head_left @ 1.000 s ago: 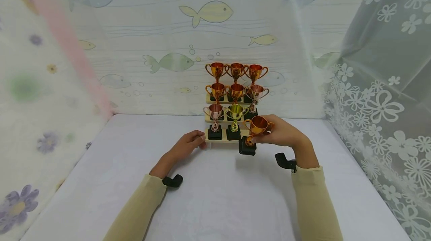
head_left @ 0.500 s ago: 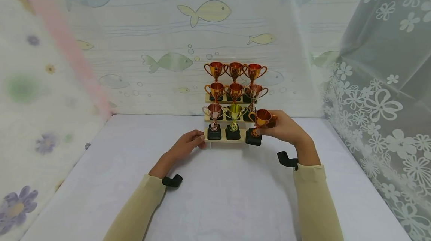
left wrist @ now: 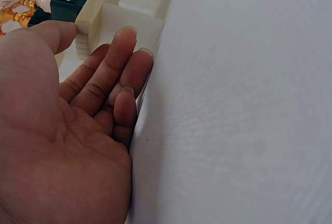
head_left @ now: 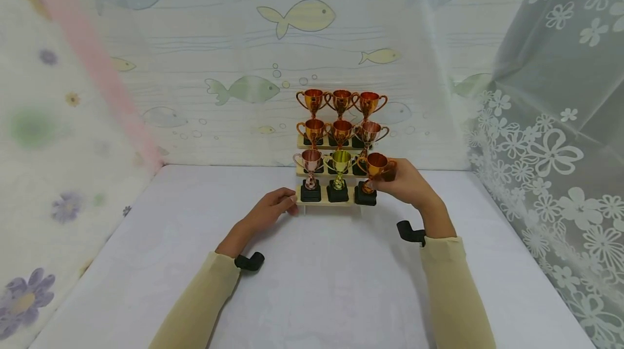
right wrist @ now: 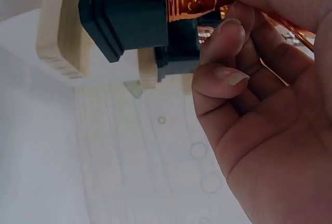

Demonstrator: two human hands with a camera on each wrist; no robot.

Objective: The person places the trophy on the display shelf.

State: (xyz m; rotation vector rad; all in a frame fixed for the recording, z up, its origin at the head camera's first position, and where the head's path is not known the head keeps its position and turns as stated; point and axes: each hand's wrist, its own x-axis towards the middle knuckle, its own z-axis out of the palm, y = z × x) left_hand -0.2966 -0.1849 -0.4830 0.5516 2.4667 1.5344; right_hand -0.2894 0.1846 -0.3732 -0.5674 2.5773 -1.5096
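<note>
My right hand (head_left: pixel 408 182) pinches an orange-gold trophy cup (head_left: pixel 377 165) at its stem, above a black square base (right wrist: pixel 129 11). The cup is upright at the right end of the lowest step of a wooden display stand (head_left: pixel 331 196), its base close over the board. To its left on that step stand a yellow-gold trophy (head_left: pixel 341 161) and a rose-gold trophy (head_left: pixel 311 161). My left hand (head_left: pixel 267 209) holds the left end of the lowest step. In the left wrist view its thumb is at the board (left wrist: pixel 84 40), with bent fingers (left wrist: pixel 122 53) below.
Orange-gold trophies (head_left: pixel 342 101) line the top step. The middle step carries more orange-gold ones and a rose-gold trophy (head_left: pixel 371 133) at its right. A white cloth (head_left: pixel 317 284) covers the table, with a fish-print curtain (head_left: pixel 244 40) behind and a lace curtain (head_left: pixel 551 148) at the right.
My right hand has carried the orange-gold trophy back and slightly right, from in front of the stand to the lowest step's right end. My left hand has stayed at the stand's left end.
</note>
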